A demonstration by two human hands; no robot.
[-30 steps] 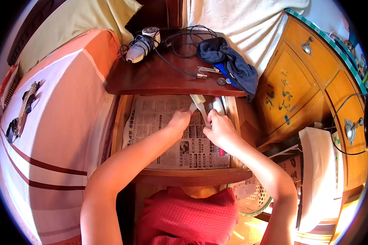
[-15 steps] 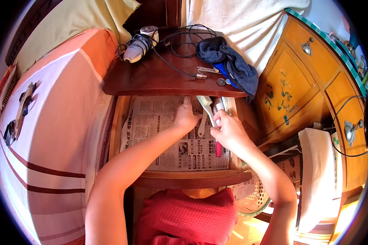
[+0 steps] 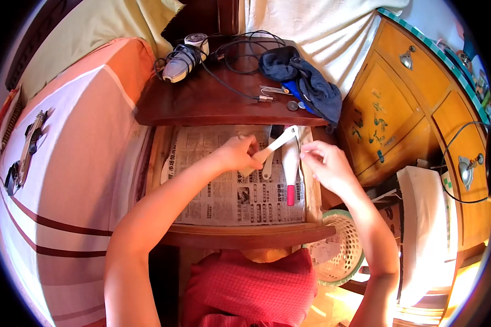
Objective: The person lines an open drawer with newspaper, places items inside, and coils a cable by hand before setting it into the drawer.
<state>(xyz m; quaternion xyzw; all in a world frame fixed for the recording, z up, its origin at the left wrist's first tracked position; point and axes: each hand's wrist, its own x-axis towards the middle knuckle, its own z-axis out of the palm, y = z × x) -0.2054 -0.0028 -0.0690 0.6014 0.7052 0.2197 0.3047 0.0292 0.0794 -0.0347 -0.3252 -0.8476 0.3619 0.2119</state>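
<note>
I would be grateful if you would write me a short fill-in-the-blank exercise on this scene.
1. The open drawer is lined with ____.
2. The left hand holds a ____ handle.
3. The perforated basket has a ____ rim.
4. Seen from the camera, the dark blue cloth lies on the tabletop's ____ side.

Missing words: newspaper; white; green; right.

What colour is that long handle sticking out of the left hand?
The handle is white, seen best in the head view.

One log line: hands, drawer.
left hand: holds white handle; right hand: by right drawer wall, grip unclear; drawer: open, lined with newspaper
</note>
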